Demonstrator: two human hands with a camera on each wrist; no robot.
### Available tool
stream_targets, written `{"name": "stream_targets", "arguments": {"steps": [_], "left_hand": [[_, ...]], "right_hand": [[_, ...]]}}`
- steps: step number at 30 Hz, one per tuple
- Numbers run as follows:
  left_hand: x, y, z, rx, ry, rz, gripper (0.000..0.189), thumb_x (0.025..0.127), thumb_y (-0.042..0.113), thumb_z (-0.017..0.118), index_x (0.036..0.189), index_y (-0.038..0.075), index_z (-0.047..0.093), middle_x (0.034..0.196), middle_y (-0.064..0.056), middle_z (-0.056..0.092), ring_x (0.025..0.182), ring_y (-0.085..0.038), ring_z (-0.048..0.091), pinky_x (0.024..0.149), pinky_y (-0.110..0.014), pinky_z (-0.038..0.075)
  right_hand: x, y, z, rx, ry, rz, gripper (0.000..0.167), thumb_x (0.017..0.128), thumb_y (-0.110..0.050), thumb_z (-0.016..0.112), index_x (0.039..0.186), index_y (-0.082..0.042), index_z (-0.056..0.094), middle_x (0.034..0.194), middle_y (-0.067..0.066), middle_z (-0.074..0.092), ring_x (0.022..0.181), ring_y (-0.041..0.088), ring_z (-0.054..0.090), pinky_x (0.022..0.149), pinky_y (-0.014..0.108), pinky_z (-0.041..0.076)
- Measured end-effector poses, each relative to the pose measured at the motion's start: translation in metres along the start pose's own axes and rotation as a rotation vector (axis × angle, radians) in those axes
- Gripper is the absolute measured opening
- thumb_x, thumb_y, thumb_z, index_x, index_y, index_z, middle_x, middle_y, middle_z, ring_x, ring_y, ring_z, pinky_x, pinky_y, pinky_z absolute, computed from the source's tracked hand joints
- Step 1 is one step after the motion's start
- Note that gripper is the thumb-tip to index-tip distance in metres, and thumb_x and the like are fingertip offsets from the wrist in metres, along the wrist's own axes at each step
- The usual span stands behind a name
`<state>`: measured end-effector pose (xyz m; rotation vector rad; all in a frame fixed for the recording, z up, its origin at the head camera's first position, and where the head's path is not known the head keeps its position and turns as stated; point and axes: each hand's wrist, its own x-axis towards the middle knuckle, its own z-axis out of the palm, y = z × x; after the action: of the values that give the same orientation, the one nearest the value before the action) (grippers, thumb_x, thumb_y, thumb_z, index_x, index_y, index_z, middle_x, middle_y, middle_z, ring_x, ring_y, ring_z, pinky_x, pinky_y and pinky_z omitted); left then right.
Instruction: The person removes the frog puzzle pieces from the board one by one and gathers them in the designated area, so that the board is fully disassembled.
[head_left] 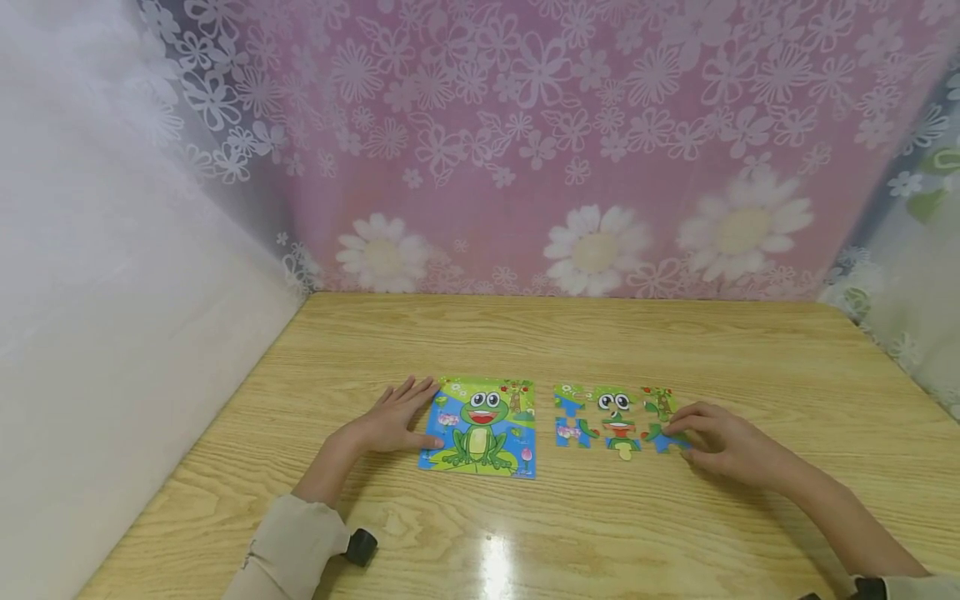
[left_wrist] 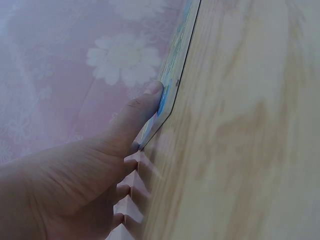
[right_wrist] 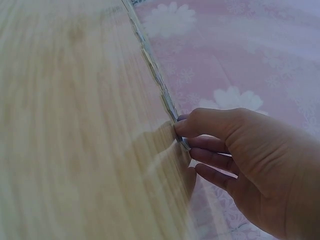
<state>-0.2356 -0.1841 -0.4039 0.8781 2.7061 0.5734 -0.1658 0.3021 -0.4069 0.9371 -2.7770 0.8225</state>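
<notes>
A square board with a frog picture (head_left: pixel 477 467) lies on the table, whole and flat. My left hand (head_left: pixel 393 421) rests at its left side, fingers spread past the top left corner; the left wrist view shows the thumb (left_wrist: pixel 145 100) lying on the board's face. To the right, several jigsaw pieces are laid out in two rows with small gaps, including one with the frog's eyes (head_left: pixel 613 402) and one with its red mouth (head_left: pixel 621 429). My right hand (head_left: pixel 731 446) pinches the blue-green jigsaw piece (head_left: pixel 663 443) at the lower right of the group.
All of it lies on a wood-grain table (head_left: pixel 480 333). A pink flowered curtain (head_left: pixel 480 150) hangs behind the far edge, and a white sheet (head_left: pixel 135 292) borders the left side. A small black object (head_left: pixel 362 547) sits at the left cuff.
</notes>
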Motion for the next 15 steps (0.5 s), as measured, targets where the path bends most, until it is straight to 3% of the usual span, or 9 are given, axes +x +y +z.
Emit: {"name": "stream_targets", "arguments": {"steps": [7, 15], "left_hand": [[-0.001, 0.003, -0.002, -0.004, -0.008, 0.003, 0.093, 0.082, 0.053, 0.062, 0.148, 0.007, 0.016, 0.152, -0.011, 0.009, 0.136, -0.034, -0.001, 0.105, -0.055, -0.003], [-0.002, 0.003, -0.002, 0.002, -0.010, -0.006, 0.093, 0.081, 0.055, 0.061, 0.148, 0.008, 0.015, 0.152, -0.010, 0.009, 0.137, -0.033, -0.002, 0.105, -0.054, -0.003]], "right_hand": [[0.002, -0.003, -0.001, -0.035, 0.019, 0.006, 0.030, 0.077, -0.006, 0.074, 0.105, -0.012, 0.066, 0.112, 0.008, 0.053, 0.102, 0.038, 0.049, 0.077, 0.057, 0.044], [0.023, -0.020, -0.001, -0.065, 0.064, -0.095, 0.031, 0.075, -0.005, 0.075, 0.105, -0.009, 0.066, 0.109, 0.004, 0.055, 0.098, 0.031, 0.053, 0.073, 0.049, 0.048]]}}
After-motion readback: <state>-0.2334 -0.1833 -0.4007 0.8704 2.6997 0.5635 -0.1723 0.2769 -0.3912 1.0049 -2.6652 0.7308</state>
